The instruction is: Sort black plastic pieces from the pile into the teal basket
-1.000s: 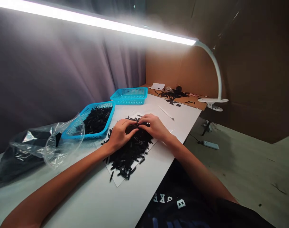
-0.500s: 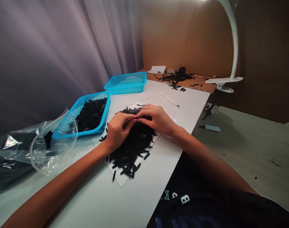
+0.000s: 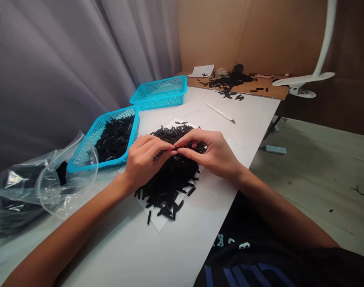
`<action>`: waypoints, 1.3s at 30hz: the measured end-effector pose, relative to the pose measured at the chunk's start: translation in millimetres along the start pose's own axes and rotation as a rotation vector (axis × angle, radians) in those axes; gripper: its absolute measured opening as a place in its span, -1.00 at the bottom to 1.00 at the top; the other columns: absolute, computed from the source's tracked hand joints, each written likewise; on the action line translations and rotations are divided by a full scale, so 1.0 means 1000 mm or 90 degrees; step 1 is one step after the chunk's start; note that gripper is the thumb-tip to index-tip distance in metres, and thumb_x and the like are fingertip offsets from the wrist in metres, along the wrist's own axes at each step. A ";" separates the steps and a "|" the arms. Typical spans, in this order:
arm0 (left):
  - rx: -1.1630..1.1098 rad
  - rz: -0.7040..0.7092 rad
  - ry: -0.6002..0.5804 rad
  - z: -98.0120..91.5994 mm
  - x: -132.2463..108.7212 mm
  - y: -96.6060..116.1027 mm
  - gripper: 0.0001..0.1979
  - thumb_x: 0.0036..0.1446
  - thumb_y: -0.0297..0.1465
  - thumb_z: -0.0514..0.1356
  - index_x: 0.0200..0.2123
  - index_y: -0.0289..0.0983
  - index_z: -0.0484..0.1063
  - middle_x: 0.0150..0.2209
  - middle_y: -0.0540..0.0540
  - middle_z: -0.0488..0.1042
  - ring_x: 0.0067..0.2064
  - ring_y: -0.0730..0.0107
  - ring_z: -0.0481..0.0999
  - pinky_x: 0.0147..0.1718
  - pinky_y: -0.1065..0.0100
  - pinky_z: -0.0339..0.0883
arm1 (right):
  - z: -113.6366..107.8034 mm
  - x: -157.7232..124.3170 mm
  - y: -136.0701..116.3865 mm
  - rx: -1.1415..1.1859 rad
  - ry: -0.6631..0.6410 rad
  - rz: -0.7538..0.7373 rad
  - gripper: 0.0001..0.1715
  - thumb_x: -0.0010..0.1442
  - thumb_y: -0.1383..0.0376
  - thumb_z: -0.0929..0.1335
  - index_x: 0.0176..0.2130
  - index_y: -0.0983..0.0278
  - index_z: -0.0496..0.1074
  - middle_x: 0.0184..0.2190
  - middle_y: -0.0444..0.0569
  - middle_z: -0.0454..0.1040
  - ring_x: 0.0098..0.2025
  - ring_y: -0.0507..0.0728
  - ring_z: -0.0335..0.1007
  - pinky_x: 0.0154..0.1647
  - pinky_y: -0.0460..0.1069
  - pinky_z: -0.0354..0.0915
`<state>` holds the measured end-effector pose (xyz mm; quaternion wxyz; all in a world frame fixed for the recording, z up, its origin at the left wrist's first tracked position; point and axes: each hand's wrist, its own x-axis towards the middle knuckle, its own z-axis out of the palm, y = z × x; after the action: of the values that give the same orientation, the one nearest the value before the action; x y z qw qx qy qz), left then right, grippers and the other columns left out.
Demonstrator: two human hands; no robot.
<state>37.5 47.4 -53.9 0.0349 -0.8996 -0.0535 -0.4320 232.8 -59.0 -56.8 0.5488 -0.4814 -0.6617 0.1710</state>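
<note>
A heap of small black stick-shaped parts (image 3: 170, 179) lies on a white sheet (image 3: 160, 221) in the middle of the white table (image 3: 146, 255). My left hand (image 3: 141, 161) and my right hand (image 3: 213, 153) hover just above the heap, fingertips meeting. Both hands pinch together at the fingertips around a small black piece that I can barely make out. A blue basket (image 3: 110, 137) to the left holds more black parts.
A second blue basket (image 3: 160, 93) stands further back, with nothing showing inside. A clear plastic bag (image 3: 41, 183) with dark contents lies at the left. A cardboard sheet (image 3: 253, 85) with scattered black parts, a white lamp base (image 3: 301, 79) and a white strip (image 3: 220, 112) are at the far end.
The view has tilted down and the lamp bar has left the frame. My hands have lifted slightly off the heap and drawn together at the fingertips.
</note>
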 end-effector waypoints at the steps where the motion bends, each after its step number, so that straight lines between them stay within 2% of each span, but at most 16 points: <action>1: 0.001 0.008 -0.001 -0.003 0.003 0.002 -0.91 0.24 -0.40 0.38 -0.26 -0.22 0.52 -0.35 0.01 0.67 -0.31 0.37 0.60 -0.25 0.31 0.43 | 0.001 -0.002 -0.002 0.013 0.005 0.014 -0.89 0.24 0.39 0.48 -0.21 0.23 0.65 -0.26 -0.08 0.69 -0.24 0.11 0.54 -0.26 0.01 0.36; 5: 0.002 0.018 0.015 -0.012 0.012 0.011 -0.91 0.23 -0.41 0.39 -0.26 -0.21 0.52 -0.37 0.03 0.66 -0.34 0.40 0.59 -0.27 0.32 0.46 | 0.001 -0.004 -0.005 0.080 0.025 0.076 -0.95 0.20 0.30 0.52 -0.26 0.23 0.65 -0.29 -0.07 0.68 -0.28 0.10 0.54 -0.28 0.03 0.38; 8: -0.025 0.002 0.025 -0.015 0.017 0.015 -0.90 0.22 -0.42 0.40 -0.26 -0.22 0.52 -0.38 0.03 0.64 -0.36 0.42 0.57 -0.31 0.35 0.48 | -0.002 -0.004 -0.008 0.154 0.036 0.104 -0.92 0.18 0.26 0.55 -0.29 0.23 0.66 -0.32 -0.07 0.68 -0.29 0.10 0.52 -0.29 0.03 0.38; 14: -0.037 0.028 0.049 -0.021 0.021 0.017 -0.87 0.20 -0.41 0.42 -0.25 -0.22 0.52 -0.41 0.02 0.63 -0.38 0.42 0.56 -0.33 0.35 0.49 | -0.004 -0.007 -0.014 0.282 0.010 0.129 -0.90 0.18 0.24 0.55 -0.32 0.23 0.66 -0.35 -0.08 0.64 -0.32 0.07 0.49 -0.28 0.00 0.39; 20: -0.015 0.082 0.023 -0.025 0.026 0.018 -0.90 0.23 -0.40 0.40 -0.22 -0.19 0.54 -0.40 0.05 0.65 -0.38 0.43 0.60 -0.34 0.36 0.51 | -0.002 -0.008 -0.016 0.280 0.017 0.135 -0.74 0.22 0.10 0.53 -0.36 0.23 0.63 -0.41 -0.09 0.61 -0.33 0.08 0.49 -0.26 0.01 0.40; 27: -0.007 0.077 0.031 -0.024 0.025 0.017 -0.88 0.22 -0.42 0.41 -0.20 -0.20 0.54 -0.39 0.04 0.65 -0.37 0.42 0.58 -0.32 0.35 0.50 | -0.002 -0.008 -0.015 0.288 0.002 0.139 -0.68 0.24 0.05 0.51 -0.37 0.24 0.60 -0.42 -0.09 0.59 -0.33 0.07 0.48 -0.26 0.01 0.38; 34: -0.004 0.082 0.039 -0.026 0.026 0.019 -0.89 0.21 -0.40 0.41 -0.22 -0.20 0.54 -0.39 0.04 0.66 -0.37 0.41 0.58 -0.33 0.34 0.51 | -0.003 -0.009 -0.017 0.291 -0.003 0.122 -0.70 0.25 0.07 0.51 -0.37 0.23 0.59 -0.43 -0.10 0.56 -0.35 0.06 0.45 -0.29 0.00 0.36; 39: -0.011 0.083 0.048 -0.027 0.025 0.019 -0.89 0.22 -0.39 0.40 -0.22 -0.19 0.54 -0.38 0.05 0.66 -0.37 0.42 0.58 -0.33 0.35 0.51 | -0.003 -0.009 -0.018 0.287 -0.013 0.091 -0.79 0.30 0.19 0.48 -0.36 0.24 0.59 -0.42 -0.11 0.55 -0.36 0.04 0.42 -0.32 -0.03 0.35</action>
<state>34.4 27.4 -17.7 0.0574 -0.8844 0.0102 -0.4631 227.2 -76.4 -47.4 0.6226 -0.3903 -0.5763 0.3576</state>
